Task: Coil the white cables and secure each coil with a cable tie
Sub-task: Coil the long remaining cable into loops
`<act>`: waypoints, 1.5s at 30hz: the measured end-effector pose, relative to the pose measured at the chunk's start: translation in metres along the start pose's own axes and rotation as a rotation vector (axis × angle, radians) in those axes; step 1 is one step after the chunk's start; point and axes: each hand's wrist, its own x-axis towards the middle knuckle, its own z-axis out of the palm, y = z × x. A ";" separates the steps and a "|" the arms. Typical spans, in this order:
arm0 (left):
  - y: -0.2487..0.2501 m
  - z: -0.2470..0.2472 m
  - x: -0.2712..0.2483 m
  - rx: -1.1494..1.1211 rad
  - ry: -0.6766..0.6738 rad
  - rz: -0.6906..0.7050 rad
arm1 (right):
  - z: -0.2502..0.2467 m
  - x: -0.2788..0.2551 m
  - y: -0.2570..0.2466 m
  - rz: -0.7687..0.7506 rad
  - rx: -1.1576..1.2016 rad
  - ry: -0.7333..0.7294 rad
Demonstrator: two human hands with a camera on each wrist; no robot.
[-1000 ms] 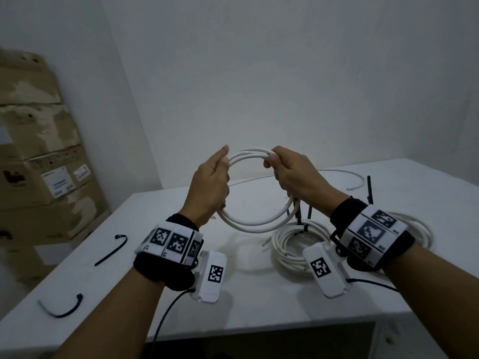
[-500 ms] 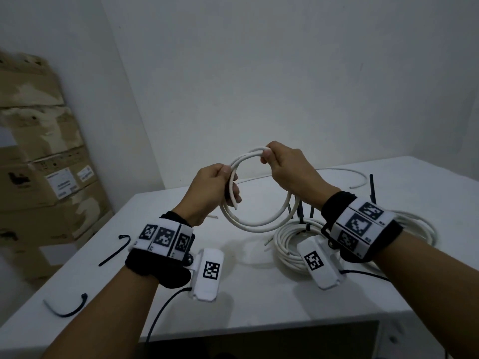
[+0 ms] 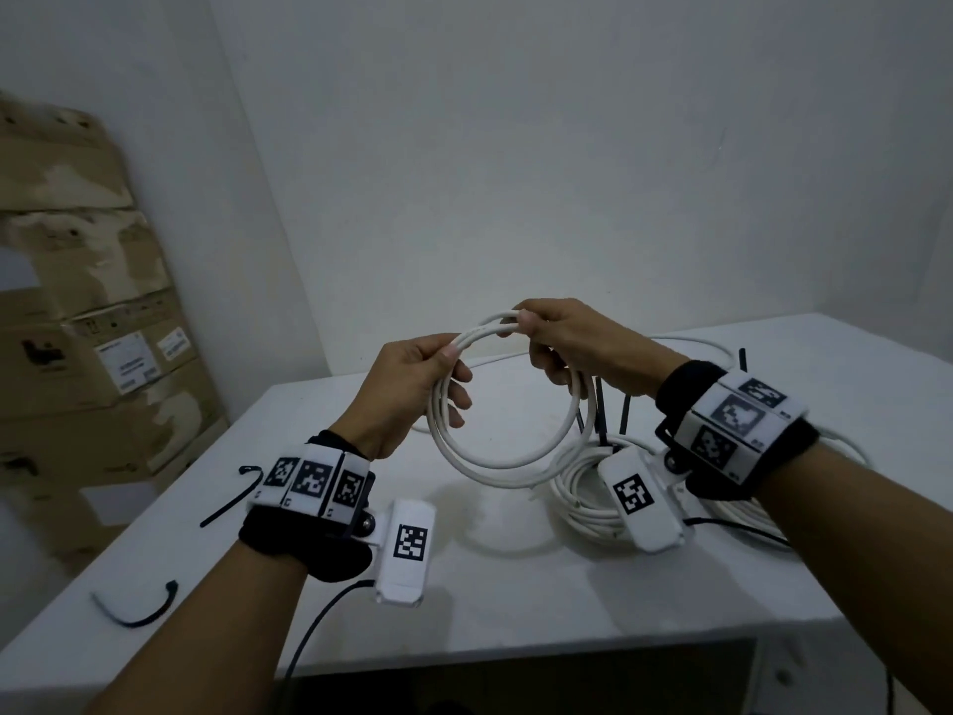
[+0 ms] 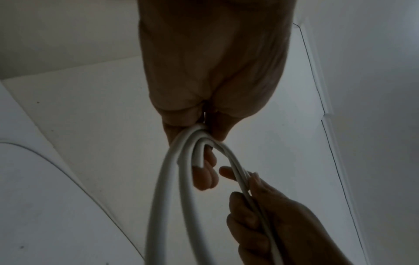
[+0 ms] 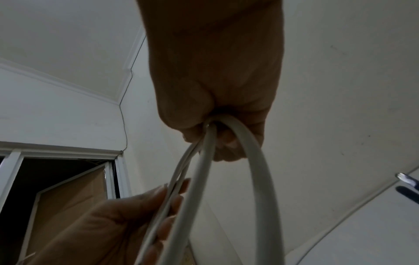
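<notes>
A small coil of white cable (image 3: 508,464) hangs in the air above the white table (image 3: 490,585). My left hand (image 3: 454,376) grips the coil's left side, thumb on top and fingers curled through the loop. My right hand (image 3: 533,338) pinches the coil's top strands. In the left wrist view the coil (image 4: 172,179) runs out of my left hand (image 4: 204,152), with a cut cable end (image 4: 199,164) by the fingers. From the right wrist, the coil (image 5: 260,170) leaves my right hand (image 5: 217,136). Black cable ties (image 3: 232,500) (image 3: 136,608) lie at the table's left.
A larger white cable coil (image 3: 582,500) lies on the table under my right wrist, with black ties (image 3: 601,410) standing up from it. A loose cable (image 3: 693,343) trails along the back. Cardboard boxes (image 3: 103,353) stand against the left wall.
My left hand has slid from the coil's top down to its left side and curled round the strands. My right hand keeps its pinch at the top.
</notes>
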 end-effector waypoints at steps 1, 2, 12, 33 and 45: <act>-0.001 0.001 0.000 0.006 0.002 0.006 | 0.000 -0.001 -0.002 0.002 0.043 -0.006; -0.001 0.002 0.000 0.010 0.006 0.010 | 0.001 -0.001 -0.003 0.003 0.062 0.003; -0.007 0.012 -0.004 0.236 0.114 0.100 | 0.010 0.003 0.001 0.026 -0.161 -0.012; -0.019 0.007 0.009 0.568 0.329 0.276 | 0.026 0.001 0.023 0.081 0.430 0.255; -0.025 0.018 0.005 0.586 0.137 0.198 | 0.029 0.003 0.024 0.129 0.174 0.242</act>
